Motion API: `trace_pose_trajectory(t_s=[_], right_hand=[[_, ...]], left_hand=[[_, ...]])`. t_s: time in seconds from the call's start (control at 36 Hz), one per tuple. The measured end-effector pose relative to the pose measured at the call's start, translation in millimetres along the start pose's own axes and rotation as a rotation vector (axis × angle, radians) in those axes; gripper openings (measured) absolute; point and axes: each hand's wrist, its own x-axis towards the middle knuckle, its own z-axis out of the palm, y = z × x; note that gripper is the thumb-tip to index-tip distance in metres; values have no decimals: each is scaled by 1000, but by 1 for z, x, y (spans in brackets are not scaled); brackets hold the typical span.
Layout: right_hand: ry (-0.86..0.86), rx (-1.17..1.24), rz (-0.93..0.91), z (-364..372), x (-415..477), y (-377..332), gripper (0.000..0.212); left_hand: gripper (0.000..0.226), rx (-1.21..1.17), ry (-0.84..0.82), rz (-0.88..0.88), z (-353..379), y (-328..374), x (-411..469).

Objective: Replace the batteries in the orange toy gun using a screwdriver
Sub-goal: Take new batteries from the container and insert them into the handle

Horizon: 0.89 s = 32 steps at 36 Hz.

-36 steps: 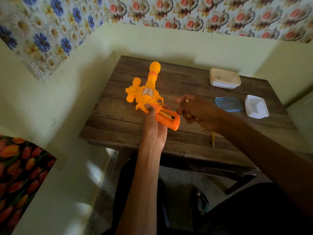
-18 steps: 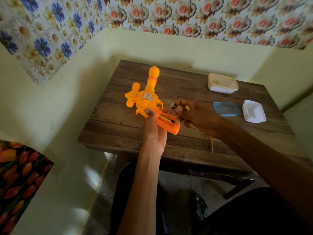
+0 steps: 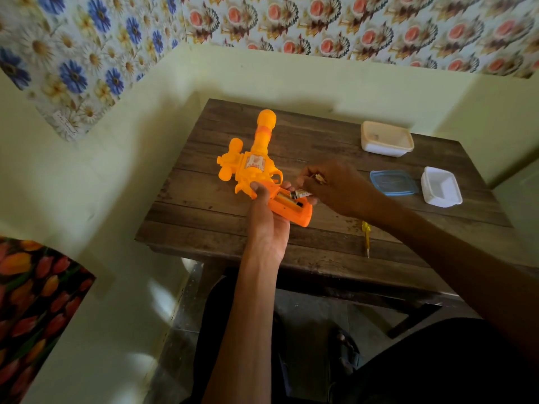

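I held toy gun [image 3: 256, 167] by handle, left hand [image 3: 267, 225] wrapped round it, open compartment [image 3: 287, 202] turned up for access. Right hand [image 3: 338, 188] pinched battery [image 3: 302, 194] at compartment mouth. Screwdriver [image 3: 366, 231] lay near for refitting lid.

Screwdriver [image 3: 366, 237] far end hidden under right arm [image 3: 437, 252]. Battery [image 3: 302, 194] half covered by right hand [image 3: 335, 188]. Small item [image 3: 319, 177] in that hand too small to identify. Left hand [image 3: 269, 225] covers part of toy gun [image 3: 256, 167] grip.

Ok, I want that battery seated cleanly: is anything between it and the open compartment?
Nothing visible does. The right hand holds the battery at the open compartment in the grip of the toy gun; the left hand grips beside the opening, not across it.
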Motion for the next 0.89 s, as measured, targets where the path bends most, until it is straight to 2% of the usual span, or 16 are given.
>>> trace_pose_trajectory(t_s=[0.08, 0.17, 0.36, 0.53, 0.64, 0.75, 0.89], right_hand=[[24, -55, -66, 0, 3, 1, 13], [31, -72, -58, 4, 5, 1, 12], [-91, -63, -70, 14, 6, -4, 22], [86, -65, 38, 15, 12, -5, 18], [28, -102, 3, 7, 10, -11, 11], [-52, -146, -81, 10, 2, -10, 25], [-42, -245, -182, 18, 0, -5, 36]], left_hand=[[46, 8, 24, 0, 0, -1, 2], [45, 35, 13, 22, -1, -2, 2], [42, 8, -13, 6, -3, -2, 2], [45, 9, 23, 11, -1, 1, -1], [50, -22, 10, 2, 1, 3, -4], [47, 13, 3, 10, 0, 3, -5], [47, -7, 19, -21, -1, 3, -4]])
